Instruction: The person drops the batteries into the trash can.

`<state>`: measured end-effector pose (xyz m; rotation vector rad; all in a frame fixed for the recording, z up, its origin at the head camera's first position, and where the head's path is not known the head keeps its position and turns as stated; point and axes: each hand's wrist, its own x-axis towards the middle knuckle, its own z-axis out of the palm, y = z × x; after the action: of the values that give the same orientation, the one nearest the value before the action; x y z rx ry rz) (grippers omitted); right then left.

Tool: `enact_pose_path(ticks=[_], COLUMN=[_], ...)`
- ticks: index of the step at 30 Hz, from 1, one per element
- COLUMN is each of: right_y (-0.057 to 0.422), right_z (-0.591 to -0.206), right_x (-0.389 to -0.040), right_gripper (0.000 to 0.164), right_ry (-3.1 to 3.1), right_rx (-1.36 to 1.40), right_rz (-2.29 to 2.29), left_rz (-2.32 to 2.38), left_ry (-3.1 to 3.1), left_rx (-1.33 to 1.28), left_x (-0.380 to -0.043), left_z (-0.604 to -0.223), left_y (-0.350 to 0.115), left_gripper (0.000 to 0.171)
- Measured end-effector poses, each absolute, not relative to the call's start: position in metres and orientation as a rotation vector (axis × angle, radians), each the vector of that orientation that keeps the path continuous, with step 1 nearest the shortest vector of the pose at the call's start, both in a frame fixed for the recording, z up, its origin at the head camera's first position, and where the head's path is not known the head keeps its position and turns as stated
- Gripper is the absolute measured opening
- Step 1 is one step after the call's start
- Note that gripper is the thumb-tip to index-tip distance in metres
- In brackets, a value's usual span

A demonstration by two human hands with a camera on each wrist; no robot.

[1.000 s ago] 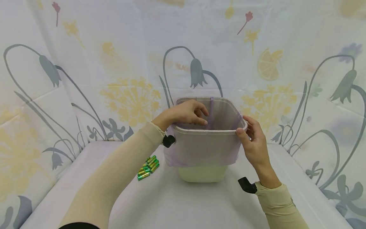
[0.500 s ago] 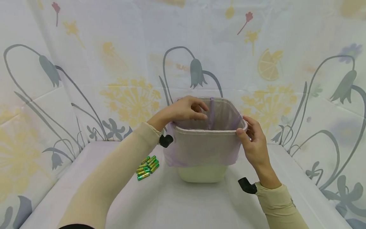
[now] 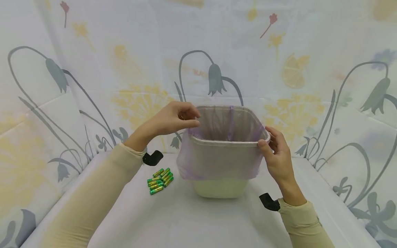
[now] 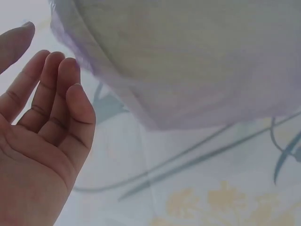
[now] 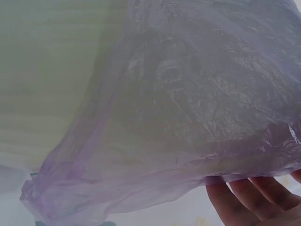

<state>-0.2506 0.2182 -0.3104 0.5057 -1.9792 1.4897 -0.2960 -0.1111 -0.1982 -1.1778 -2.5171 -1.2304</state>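
In the head view a pale green trash bin (image 3: 220, 189) stands upright on the table. A thin, translucent purple trash bag (image 3: 223, 160) lines it and is folded down over the outside of the rim. My right hand (image 3: 277, 155) holds the bin's right corner, thumb at the front of the rim and fingers round the side. In the right wrist view, fingertips touch the bag (image 5: 188, 103). Left of the rim my left hand (image 3: 172, 119) hovers with loosely bent fingers and holds nothing. The left wrist view shows that palm (image 4: 42, 146) beside the bag.
Several green and gold batteries (image 3: 156, 190) lie in a cluster on the white-covered table (image 3: 192, 224), left of the bin. A flower-printed cloth (image 3: 145, 69) rises behind and along both sides.
My left hand has lifted out from over the bin's opening and moved left, beyond the rim. The right hand keeps its hold on the corner, and the bin stays in place.
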Motion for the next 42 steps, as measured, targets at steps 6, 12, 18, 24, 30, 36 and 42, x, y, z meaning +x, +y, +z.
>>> enact_pose_path(ticks=[6,12,18,24,30,36,42], right_y=[0.218,0.217,0.217,0.218,0.217,0.218,0.218], right_z=[-0.310,-0.311,-0.311,-0.312,-0.312,-0.313,-0.311], right_x=[-0.251,-0.252,-0.253,-0.253,-0.252,-0.252,-0.251], right_gripper=[0.047,0.047,0.047,0.047,0.047,0.048,0.048], right_ry=[-1.969,-1.963,-1.960,-1.973,-1.963,-1.962,-1.967], right_rx=[0.498,0.499,0.517,0.505,0.508,0.517,0.507], right_rz=[1.492,1.509,1.509,1.493,1.515,1.508,1.506], left_rz=[-1.287,-1.332,-1.396,-1.450,-1.446,-1.448,-1.458], left_ry=[-2.516,-2.549,-2.604,-2.702,-2.768,-2.806,-2.861], left_rx=[-1.059,-1.005,-1.002,-0.893,-0.829,-0.789,-0.724], left_x=[-0.291,-0.294,-0.299,-0.299,-0.305,-0.308,-0.313], left_z=[-0.213,-0.240,-0.273,-0.302,-0.334,-0.353,-0.368], left_y=[-0.144,-0.161,-0.171,-0.177,-0.187,-0.195,-0.202], left_gripper=[0.024,0.023,0.021,0.022,0.025,0.024,0.025])
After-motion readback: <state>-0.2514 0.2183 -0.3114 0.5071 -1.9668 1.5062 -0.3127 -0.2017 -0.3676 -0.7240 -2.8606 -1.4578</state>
